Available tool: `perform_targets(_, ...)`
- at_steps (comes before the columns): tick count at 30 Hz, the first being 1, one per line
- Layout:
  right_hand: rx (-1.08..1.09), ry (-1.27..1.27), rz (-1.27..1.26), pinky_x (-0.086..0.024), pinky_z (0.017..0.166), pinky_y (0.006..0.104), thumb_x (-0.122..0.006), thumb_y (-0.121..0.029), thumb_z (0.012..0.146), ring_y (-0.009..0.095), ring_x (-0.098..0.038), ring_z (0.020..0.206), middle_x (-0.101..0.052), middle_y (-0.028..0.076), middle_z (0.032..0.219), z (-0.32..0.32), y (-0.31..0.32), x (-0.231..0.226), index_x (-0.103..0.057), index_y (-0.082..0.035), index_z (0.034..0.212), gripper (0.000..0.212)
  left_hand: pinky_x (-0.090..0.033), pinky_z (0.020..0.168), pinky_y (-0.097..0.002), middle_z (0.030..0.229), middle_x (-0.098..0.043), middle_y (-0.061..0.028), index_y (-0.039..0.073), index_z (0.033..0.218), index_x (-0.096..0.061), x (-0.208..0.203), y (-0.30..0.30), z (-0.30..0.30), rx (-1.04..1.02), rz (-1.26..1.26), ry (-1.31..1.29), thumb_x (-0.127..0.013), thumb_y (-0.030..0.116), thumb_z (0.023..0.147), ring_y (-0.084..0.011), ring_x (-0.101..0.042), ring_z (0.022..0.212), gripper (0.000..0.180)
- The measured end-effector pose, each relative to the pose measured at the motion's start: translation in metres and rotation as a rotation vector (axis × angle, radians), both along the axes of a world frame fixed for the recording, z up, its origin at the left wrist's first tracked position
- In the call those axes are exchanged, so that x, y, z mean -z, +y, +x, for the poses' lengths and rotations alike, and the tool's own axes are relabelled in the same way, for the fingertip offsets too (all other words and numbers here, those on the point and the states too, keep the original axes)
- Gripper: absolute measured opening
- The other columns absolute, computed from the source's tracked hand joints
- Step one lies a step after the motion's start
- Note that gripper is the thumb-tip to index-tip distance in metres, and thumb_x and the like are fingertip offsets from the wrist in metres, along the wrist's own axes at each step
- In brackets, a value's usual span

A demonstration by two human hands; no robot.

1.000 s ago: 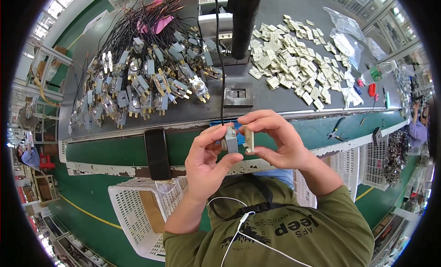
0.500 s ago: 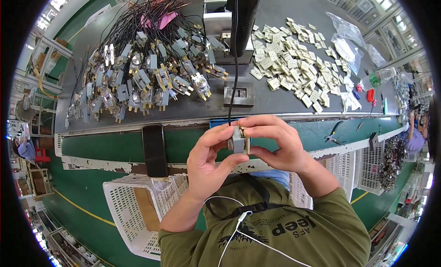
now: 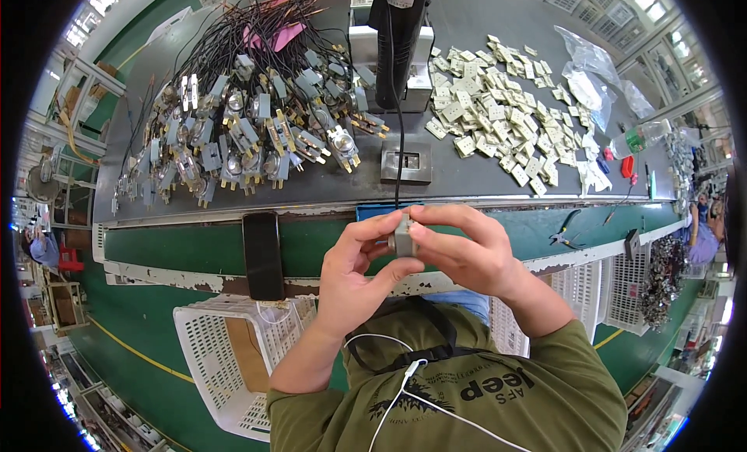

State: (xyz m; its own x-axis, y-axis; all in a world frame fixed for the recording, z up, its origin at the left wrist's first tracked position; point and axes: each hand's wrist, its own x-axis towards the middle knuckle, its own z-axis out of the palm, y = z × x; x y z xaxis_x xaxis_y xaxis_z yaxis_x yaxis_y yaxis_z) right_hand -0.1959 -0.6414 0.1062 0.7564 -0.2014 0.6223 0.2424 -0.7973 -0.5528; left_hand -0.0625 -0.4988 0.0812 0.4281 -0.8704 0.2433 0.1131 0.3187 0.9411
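2 hands pinch 1 small grey block at the picture's centre.

The left hand (image 3: 354, 277) and the right hand (image 3: 459, 250) both grasp the boxy, matte grey block (image 3: 403, 238), fingers closed on its sides, above the worn green bench edge (image 3: 179, 250). At 9 o'clock from it lies 1 flat, glossy black phone (image 3: 263, 255). At 11 o'clock sits 1 tangled heap of wired metal parts (image 3: 249, 133), too many to count. At 1 o'clock spreads 1 loose pile of pale, square plastic pieces (image 3: 506, 117). At 12 o'clock stands 1 dark cylindrical tool (image 3: 398, 40). At 7 o'clock is 1 white perforated basket (image 3: 210, 351).
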Motion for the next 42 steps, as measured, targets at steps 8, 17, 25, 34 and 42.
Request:
perform_targets(8, -0.017, 0.040, -0.046, -0.056, 0.080, 0.0362, -0.073, 0.005, 0.073, 0.030, -0.065, 0.097, -0.058, 0.018, 0.119, 0.014, 0.015, -0.011, -0.063, -0.007, 0.120, 0.049, -0.048, 0.081, -0.0270, 0.118, -0.055, -0.0133, 0.004, 0.131, -0.036, 0.007, 0.003, -0.010, -0.157, 0.014, -0.040, -0.053, -0.001, 0.095, -0.0135, -0.058, 0.095, 0.040)
perform_targets(17, -0.015, 0.037, 0.251, -0.053, 0.084, 0.0352, -0.062, 0.015, 0.077, 0.028, -0.064, 0.100, -0.056, 0.019, 0.123, -0.003, 0.007, -0.010, -0.060, -0.005, 0.116, 0.045, -0.051, 0.063, -0.0319, 0.120, -0.049, -0.0198, 0.008, 0.126, -0.041, 0.023, 0.048, 0.039, -0.367, -0.359, -0.045, -0.051, 0.024, 0.100, -0.0203, -0.057, 0.083, 0.032)
perform_targets(25, 0.046, 0.125, 0.399, -0.049, 0.088, 0.0334, -0.055, 0.012, 0.085, 0.024, -0.060, 0.103, -0.054, 0.019, 0.125, -0.008, 0.000, 0.018, -0.058, -0.001, 0.117, 0.035, -0.045, 0.093, -0.0364, 0.120, -0.053, -0.0125, 0.004, 0.135, -0.040, 0.099, 0.244, 0.124, -1.354, 0.728, -0.850, -0.049, 0.014, 0.100, -0.0246, -0.054, 0.108, 0.037)
perform_targets(34, 0.068, 0.156, 0.532, -0.048, 0.089, 0.0310, -0.049, 0.008, 0.093, 0.018, -0.059, 0.101, -0.049, 0.019, 0.132, -0.013, -0.001, 0.038, -0.054, 0.001, 0.123, 0.032, -0.046, 0.091, -0.0276, 0.116, -0.054, -0.0095, 0.003, 0.122, -0.046, 0.231, 0.367, 0.128, -1.481, -0.044, 0.328, -0.054, 0.001, 0.095, -0.0185, -0.053, 0.103, 0.029)
perform_targets(42, 0.082, 0.168, 0.522, -0.048, 0.090, 0.0313, -0.049, 0.008, 0.093, 0.017, -0.059, 0.101, -0.050, 0.017, 0.131, -0.012, 0.002, 0.037, -0.055, 0.001, 0.122, 0.030, -0.046, 0.077, -0.0324, 0.113, -0.058, -0.0047, 0.008, 0.114, -0.053, 0.337, 0.415, 0.128, -1.475, 0.150, 0.982, -0.058, 0.012, 0.095, -0.0169, -0.056, 0.095, 0.020)
